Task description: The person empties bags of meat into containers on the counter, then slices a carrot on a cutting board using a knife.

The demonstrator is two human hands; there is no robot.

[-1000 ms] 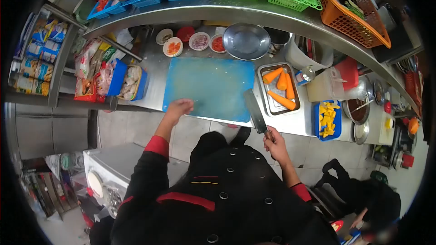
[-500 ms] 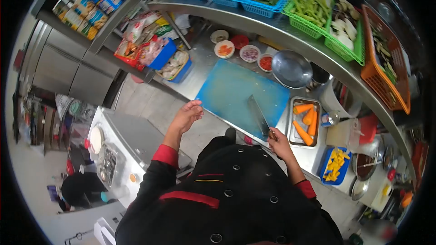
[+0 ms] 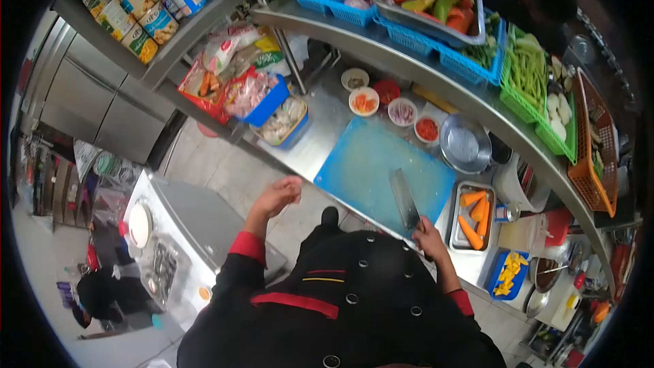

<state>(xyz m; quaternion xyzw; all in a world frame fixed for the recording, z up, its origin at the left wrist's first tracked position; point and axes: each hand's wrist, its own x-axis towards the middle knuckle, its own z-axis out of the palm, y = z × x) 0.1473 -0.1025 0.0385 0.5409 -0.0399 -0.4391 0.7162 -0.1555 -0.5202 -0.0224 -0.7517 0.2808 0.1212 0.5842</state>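
A wide-bladed cleaver lies along the right part of the blue cutting board, its blade over the surface. My right hand is wrapped round its handle at the board's near edge. To the left, my left hand hovers above the floor, off the board's near left corner. Its fingers are loosely curved and slightly blurred, and I see nothing in them. Right of the board, a metal tray holds several peeled carrots.
Small bowls of chopped vegetables and a metal bowl stand behind the board. A blue container of yellow pieces is at right. Overhead, a steel shelf bears vegetable baskets. A white-topped freezer stands at left.
The camera view has shifted, so the counter sits lower and further right. My left hand's fingers have drawn closer together. The cleaver stays in my right hand over the board.
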